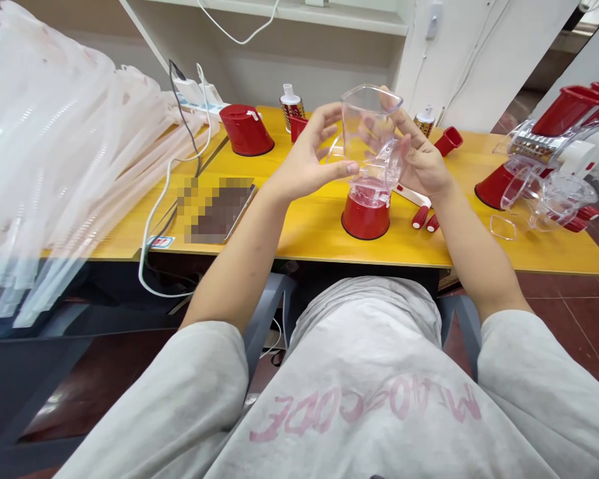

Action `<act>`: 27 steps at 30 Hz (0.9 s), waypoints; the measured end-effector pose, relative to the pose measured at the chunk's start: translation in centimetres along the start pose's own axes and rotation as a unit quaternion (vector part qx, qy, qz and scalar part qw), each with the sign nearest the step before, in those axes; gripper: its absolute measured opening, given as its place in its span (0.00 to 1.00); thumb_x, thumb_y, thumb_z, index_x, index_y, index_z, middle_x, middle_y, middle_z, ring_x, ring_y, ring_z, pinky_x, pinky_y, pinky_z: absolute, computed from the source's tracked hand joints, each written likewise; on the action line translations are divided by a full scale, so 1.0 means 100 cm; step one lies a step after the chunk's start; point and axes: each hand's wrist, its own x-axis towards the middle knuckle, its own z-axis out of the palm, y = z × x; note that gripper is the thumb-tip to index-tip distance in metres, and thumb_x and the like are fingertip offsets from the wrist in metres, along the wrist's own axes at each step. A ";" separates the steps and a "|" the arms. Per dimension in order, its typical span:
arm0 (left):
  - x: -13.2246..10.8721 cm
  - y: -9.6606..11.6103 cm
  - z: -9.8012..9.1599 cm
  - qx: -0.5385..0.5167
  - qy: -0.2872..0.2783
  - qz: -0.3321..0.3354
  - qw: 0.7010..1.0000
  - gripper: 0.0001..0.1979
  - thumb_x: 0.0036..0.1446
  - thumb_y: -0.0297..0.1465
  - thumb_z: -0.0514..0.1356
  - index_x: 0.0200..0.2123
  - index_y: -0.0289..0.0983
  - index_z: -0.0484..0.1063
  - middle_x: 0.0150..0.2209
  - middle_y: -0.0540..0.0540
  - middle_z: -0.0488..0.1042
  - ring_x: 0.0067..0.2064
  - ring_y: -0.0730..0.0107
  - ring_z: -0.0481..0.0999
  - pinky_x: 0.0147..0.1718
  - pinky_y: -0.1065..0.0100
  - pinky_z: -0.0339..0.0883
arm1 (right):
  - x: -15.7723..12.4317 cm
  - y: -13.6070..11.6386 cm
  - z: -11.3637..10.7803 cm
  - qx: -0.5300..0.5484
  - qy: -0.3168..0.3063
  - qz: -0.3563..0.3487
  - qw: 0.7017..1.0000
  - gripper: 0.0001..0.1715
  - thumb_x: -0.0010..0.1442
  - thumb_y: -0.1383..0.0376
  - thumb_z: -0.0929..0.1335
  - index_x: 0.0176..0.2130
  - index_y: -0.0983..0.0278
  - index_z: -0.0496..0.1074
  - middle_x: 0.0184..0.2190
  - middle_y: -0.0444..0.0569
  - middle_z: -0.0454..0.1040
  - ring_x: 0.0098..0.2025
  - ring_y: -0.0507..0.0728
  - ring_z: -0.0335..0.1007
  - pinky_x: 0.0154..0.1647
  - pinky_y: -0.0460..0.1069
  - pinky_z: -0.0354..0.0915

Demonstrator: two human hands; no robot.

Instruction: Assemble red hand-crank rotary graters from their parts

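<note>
Between my hands stands the clear plastic housing (362,123) of a rotary grater, its wide square mouth upward. My left hand (315,156) grips its left side, thumb laid along the front. At the other side, my right hand (426,158) has its fingers wrapped round the housing's edge and back. Directly below is a red suction base (365,218) upright on the table; the housing's lower end meets its top, but whether they are joined I cannot tell. Right of the base lie red-and-white crank handles (420,216), partly hidden by my right hand.
On the yellow table (309,243) are another red base (247,131), metal grating drums (291,106), a red pusher (449,141) and a phone (224,214). Assembled graters (549,159) and a clear ring (502,227) sit at right. Plastic bags (74,133) and cables (167,193) occupy the left.
</note>
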 end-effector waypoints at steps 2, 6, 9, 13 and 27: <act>0.007 -0.003 0.003 -0.022 -0.036 -0.017 0.999 0.62 0.38 0.72 0.91 0.70 0.49 0.83 0.72 0.35 0.83 0.85 0.19 0.74 0.84 0.23 0.71 | -0.002 -0.001 -0.005 -0.013 0.015 0.016 1.000 0.43 0.58 0.27 0.87 0.66 0.35 0.88 0.82 0.38 0.83 0.92 0.70 0.72 0.87 0.70 0.82; -0.001 -0.015 0.016 -0.008 -0.017 -0.019 1.000 0.59 0.40 0.74 0.89 0.66 0.46 0.84 0.68 0.36 0.85 0.78 0.24 0.82 0.79 0.27 0.79 | -0.004 0.000 -0.018 -0.105 0.081 0.012 0.991 0.44 0.56 0.21 0.86 0.57 0.43 0.92 0.61 0.49 0.95 0.78 0.75 0.88 0.72 0.70 0.90; -0.016 -0.024 0.029 0.009 0.036 -0.014 0.999 0.60 0.45 0.77 0.86 0.71 0.50 0.81 0.71 0.36 0.83 0.79 0.26 0.80 0.79 0.29 0.80 | -0.002 0.006 -0.036 -0.183 0.163 -0.018 0.969 0.44 0.57 0.18 0.84 0.45 0.50 0.91 0.48 0.52 0.94 0.63 0.72 0.95 0.64 0.66 0.91; -0.027 -0.029 0.042 0.018 0.077 -0.007 0.997 0.61 0.53 0.80 0.80 0.78 0.52 0.77 0.75 0.36 0.80 0.83 0.25 0.75 0.81 0.31 0.78 | 0.007 0.032 -0.089 -0.209 0.264 -0.057 0.940 0.40 0.64 0.20 0.81 0.47 0.49 0.89 0.47 0.47 0.94 0.54 0.61 0.91 0.57 0.57 0.88; -0.024 -0.036 0.051 0.018 0.102 0.019 0.994 0.64 0.53 0.82 0.77 0.83 0.57 0.74 0.84 0.37 0.73 0.87 0.23 0.70 0.87 0.29 0.66 | 0.121 0.028 -0.175 -0.437 0.369 0.172 0.802 0.41 0.45 0.97 0.72 0.33 0.56 0.56 0.99 0.56 0.50 0.82 0.36 0.66 0.95 0.44 0.47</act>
